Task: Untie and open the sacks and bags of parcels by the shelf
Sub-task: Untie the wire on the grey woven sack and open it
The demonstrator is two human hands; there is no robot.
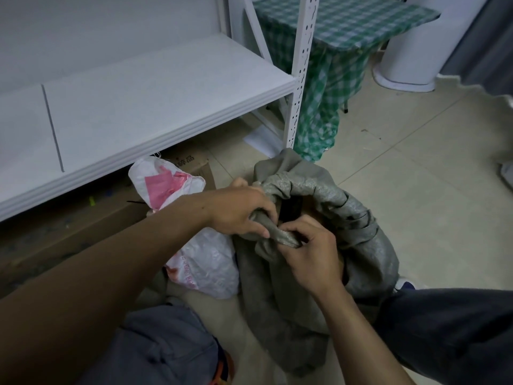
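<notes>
A grey woven sack stands on the floor between my knees, its rim rolled down into a thick ring around a dark opening. My left hand grips the near part of that rolled rim from the left. My right hand pinches a twisted end of the same rim just below it, and the two hands touch. A dark object shows inside the opening; I cannot tell what it is. To the left a white and pink plastic bag leans against the sack, partly hidden by my left forearm.
A white metal shelf runs along the left, with flattened cardboard boxes under it. A green checked cloth hangs over a table behind the shelf post. A white cylinder base stands far right on the tiled floor.
</notes>
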